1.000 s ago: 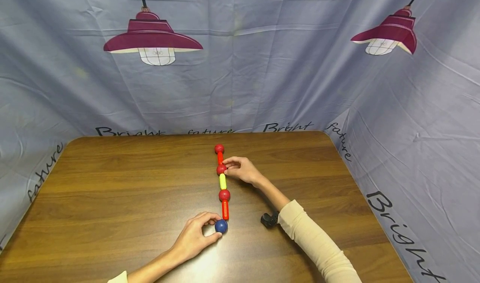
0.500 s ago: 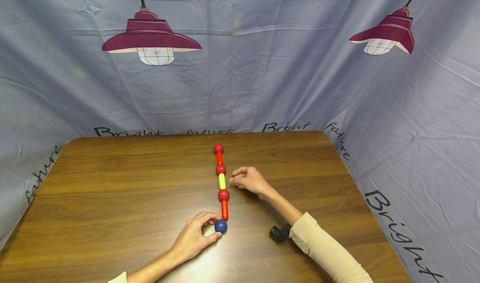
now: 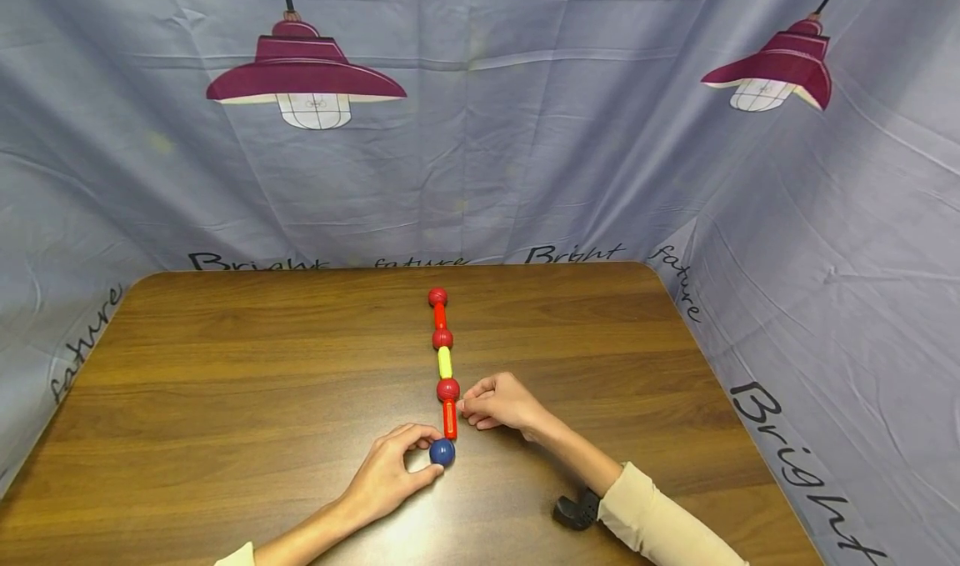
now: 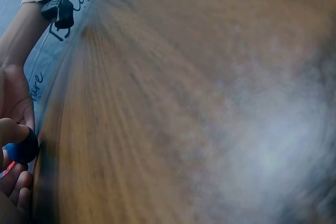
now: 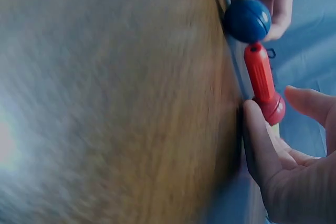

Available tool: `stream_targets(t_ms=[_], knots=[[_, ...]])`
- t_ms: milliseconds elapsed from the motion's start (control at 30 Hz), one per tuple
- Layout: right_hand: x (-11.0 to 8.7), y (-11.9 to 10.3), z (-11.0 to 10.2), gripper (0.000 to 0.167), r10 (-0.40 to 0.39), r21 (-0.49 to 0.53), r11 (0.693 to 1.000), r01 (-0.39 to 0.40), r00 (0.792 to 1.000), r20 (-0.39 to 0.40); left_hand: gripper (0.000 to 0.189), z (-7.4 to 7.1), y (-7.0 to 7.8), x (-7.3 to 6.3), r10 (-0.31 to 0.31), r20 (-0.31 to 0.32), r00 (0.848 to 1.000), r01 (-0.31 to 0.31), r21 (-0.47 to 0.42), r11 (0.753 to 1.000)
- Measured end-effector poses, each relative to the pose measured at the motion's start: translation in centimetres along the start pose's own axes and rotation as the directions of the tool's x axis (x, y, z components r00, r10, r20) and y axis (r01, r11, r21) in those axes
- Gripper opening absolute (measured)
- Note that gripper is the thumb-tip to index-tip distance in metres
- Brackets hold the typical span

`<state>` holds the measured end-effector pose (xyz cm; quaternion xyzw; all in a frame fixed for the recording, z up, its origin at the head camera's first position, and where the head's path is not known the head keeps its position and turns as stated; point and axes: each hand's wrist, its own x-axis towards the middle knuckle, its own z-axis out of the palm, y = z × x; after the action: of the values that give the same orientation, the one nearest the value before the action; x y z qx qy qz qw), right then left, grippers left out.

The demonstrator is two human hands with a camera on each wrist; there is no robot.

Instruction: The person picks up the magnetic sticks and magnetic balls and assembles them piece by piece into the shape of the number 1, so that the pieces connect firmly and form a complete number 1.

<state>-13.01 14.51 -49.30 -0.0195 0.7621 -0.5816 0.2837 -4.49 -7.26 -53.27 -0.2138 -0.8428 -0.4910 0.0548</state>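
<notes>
A straight chain lies on the table in the head view: three red balls, joined by red and yellow rods. My left hand [image 3: 387, 473] pinches a blue ball [image 3: 442, 452] between thumb and fingers at the near end of the last red rod [image 3: 450, 420]. Whether ball and rod touch is hard to tell. To the right of the nearest red ball [image 3: 447, 389] is my right hand [image 3: 504, 403], holding nothing. Its thumb and finger are spread beside that red ball in the right wrist view. The yellow rod [image 3: 446, 363] sits farther up the chain.
The wooden table [image 3: 262, 366] has a back edge against a grey-blue curtain [image 3: 450, 174] printed with lamps and lettering. A black wrist device [image 3: 576, 512] sits on the right forearm near the sleeve.
My right hand has left the middle red ball and come nearer along the chain to beside the nearest red ball. The left hand and the blue ball have stayed in place.
</notes>
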Motion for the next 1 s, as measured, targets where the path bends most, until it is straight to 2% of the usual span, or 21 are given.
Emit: stream_targets(t_ms=[267,467,1000], knots=[[-0.6,0.1,1.1,0.016,0.012,-0.002,1.0,-0.012,0.999,0.041,0.036,-0.1,0.0,0.0,0.003,0.0,1.0,-0.003,0.007,1.0],[-0.4,0.2,1.8,0.015,0.021,-0.031,0.999,-0.02,0.999,0.035,0.035,-0.1,0.1,0.0,0.0,0.01,1.0,0.0,-0.008,1.0],[0.1,0.0,2.2,0.009,0.032,-0.073,0.997,-0.028,0.998,0.061,0.035,0.0,0.1,0.0,-0.022,0.017,1.0,0.022,-0.008,1.0]])
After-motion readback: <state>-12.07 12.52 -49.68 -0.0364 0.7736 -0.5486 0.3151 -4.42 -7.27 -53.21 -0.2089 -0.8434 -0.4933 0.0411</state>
